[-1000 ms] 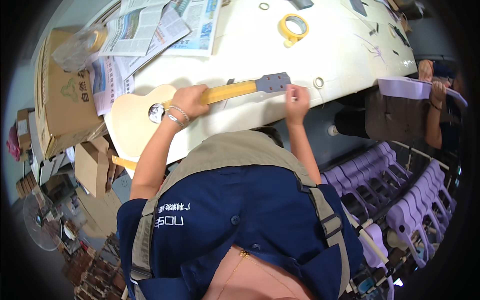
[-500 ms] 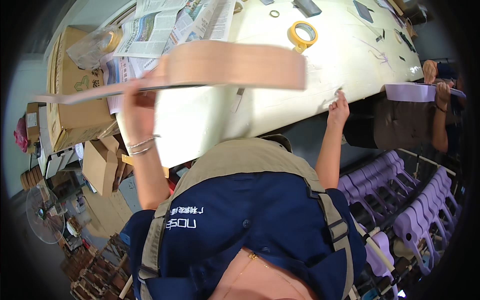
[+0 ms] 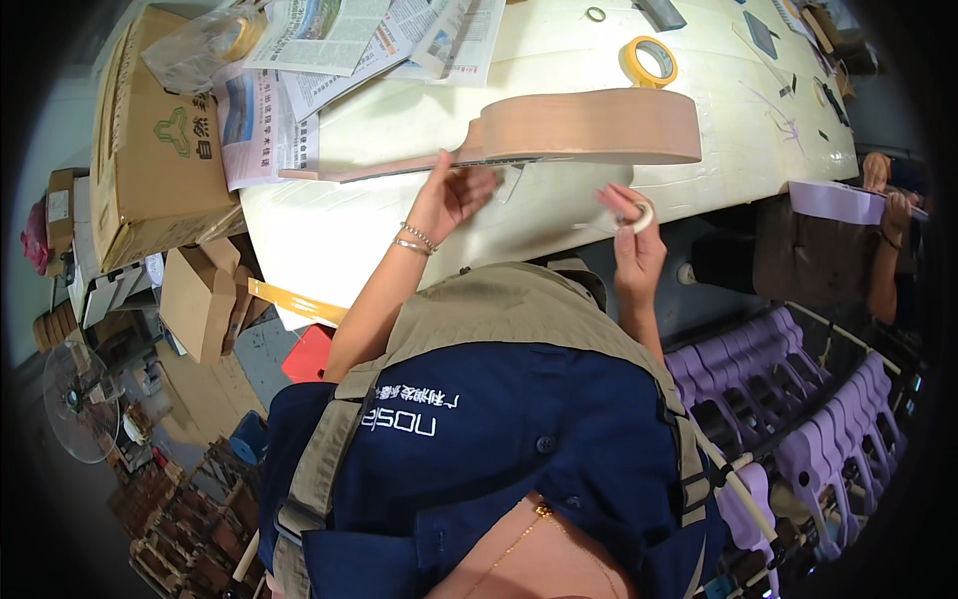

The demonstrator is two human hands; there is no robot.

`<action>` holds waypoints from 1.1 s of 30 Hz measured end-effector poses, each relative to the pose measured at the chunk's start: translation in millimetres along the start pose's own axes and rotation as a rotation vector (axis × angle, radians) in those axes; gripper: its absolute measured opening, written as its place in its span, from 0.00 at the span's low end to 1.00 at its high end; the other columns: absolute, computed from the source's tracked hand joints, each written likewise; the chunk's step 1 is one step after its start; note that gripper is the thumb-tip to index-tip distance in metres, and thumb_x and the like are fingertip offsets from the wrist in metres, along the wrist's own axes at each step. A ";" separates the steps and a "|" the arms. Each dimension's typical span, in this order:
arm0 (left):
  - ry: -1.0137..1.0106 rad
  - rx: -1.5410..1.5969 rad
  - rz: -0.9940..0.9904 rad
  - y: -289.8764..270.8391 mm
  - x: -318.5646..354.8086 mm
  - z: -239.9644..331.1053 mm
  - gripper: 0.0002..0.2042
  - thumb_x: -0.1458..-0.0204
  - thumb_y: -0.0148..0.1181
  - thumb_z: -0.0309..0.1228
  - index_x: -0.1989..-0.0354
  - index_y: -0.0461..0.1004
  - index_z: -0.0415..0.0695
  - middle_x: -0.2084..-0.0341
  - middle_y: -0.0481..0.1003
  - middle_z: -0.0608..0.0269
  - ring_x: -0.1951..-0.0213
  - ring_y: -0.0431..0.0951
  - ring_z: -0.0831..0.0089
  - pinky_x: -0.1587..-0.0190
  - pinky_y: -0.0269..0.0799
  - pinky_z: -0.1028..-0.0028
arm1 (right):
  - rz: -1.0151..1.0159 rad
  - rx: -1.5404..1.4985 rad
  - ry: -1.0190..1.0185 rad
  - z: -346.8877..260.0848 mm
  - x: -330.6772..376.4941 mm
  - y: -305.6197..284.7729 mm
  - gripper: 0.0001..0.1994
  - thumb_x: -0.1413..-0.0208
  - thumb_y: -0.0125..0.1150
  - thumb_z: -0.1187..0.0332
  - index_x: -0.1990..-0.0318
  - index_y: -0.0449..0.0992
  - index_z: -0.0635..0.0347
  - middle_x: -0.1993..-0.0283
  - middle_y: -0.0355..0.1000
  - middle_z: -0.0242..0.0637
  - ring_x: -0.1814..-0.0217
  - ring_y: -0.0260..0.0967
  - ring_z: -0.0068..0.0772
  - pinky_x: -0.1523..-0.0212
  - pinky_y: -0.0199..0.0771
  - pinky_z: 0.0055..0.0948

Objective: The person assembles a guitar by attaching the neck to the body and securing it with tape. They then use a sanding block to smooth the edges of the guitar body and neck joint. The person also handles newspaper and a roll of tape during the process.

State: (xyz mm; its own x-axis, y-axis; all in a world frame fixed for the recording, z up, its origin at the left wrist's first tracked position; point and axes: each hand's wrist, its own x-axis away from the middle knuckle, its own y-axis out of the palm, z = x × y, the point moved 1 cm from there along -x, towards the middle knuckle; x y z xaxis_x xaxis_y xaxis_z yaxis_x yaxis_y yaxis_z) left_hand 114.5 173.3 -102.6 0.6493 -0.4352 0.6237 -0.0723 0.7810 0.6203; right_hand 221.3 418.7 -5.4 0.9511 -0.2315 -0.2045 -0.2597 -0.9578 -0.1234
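Note:
An unfinished wooden small guitar body with neck (image 3: 589,128) stands on its edge above the white worktable (image 3: 559,50), its side facing me. My left hand (image 3: 454,195) grips it at the neck joint and holds it up. My right hand (image 3: 629,225) is at the table's near edge and pinches a small roll of tape (image 3: 644,214), apart from the instrument. A bracelet sits on my left wrist.
A yellow tape roll (image 3: 650,60) lies on the table beyond the instrument. Newspapers (image 3: 349,40) cover the far left, beside a cardboard box (image 3: 160,140). Purple instrument bodies (image 3: 798,419) hang on a rack at right. Another person (image 3: 888,230) holds a purple piece at the right edge.
The instrument was lying flat on the table, then was lifted and turned onto its edge. My right hand left the neck and now holds a small tape roll.

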 end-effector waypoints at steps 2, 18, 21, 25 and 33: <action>-0.129 -0.217 -0.078 6.6 18.7 3.8 0.29 0.41 0.49 0.53 0.49 0.68 0.34 0.52 0.74 0.49 0.50 0.76 0.62 0.46 0.71 0.70 | -0.021 -0.339 0.103 -11.2 -6.0 32.5 0.17 0.41 0.52 0.77 0.44 0.66 0.71 0.39 0.59 0.46 0.43 0.69 0.39 0.43 0.67 0.33; 0.572 -0.432 -0.100 71.3 71.6 -3.4 0.07 0.45 0.62 0.31 0.67 0.76 0.39 0.66 0.71 0.70 0.68 0.71 0.83 0.63 0.67 0.81 | 0.149 -0.514 0.293 -31.8 -23.6 86.4 0.20 0.46 0.59 0.83 0.46 0.65 0.64 0.53 0.74 0.46 0.47 0.71 0.30 0.49 0.72 0.25; 0.558 -0.445 -0.106 68.2 71.0 -6.8 0.08 0.48 0.66 0.31 0.68 0.77 0.40 0.66 0.70 0.71 0.70 0.68 0.86 0.66 0.65 0.82 | 0.146 -0.457 0.300 -29.1 -16.7 84.0 0.20 0.46 0.59 0.82 0.45 0.65 0.63 0.53 0.74 0.46 0.48 0.72 0.29 0.49 0.71 0.26; 0.340 -0.622 -0.084 39.3 61.0 -9.1 0.05 0.45 0.61 0.29 0.67 0.76 0.41 0.62 0.71 0.67 0.63 0.70 0.81 0.59 0.66 0.81 | 0.164 -0.423 0.329 -20.8 -8.2 69.9 0.19 0.45 0.59 0.81 0.45 0.65 0.63 0.52 0.74 0.46 0.49 0.71 0.29 0.50 0.70 0.26; 0.229 0.412 0.133 -3.5 4.4 -6.9 0.18 0.45 0.60 0.43 0.59 0.68 0.39 0.58 0.74 0.53 0.49 0.72 0.59 0.45 0.70 0.65 | 0.260 -0.183 0.581 28.3 20.4 -11.6 0.21 0.32 0.43 0.59 0.44 0.68 0.70 0.42 0.67 0.39 0.38 0.64 0.29 0.42 0.62 0.27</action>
State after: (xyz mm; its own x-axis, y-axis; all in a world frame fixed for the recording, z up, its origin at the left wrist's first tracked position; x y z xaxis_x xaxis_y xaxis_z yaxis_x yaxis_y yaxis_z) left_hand 122.9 171.8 -105.3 0.7604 -0.1981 0.6184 -0.4298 0.5604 0.7080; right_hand 238.9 429.9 -35.6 0.8101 -0.4646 0.3577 -0.5093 -0.8598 0.0366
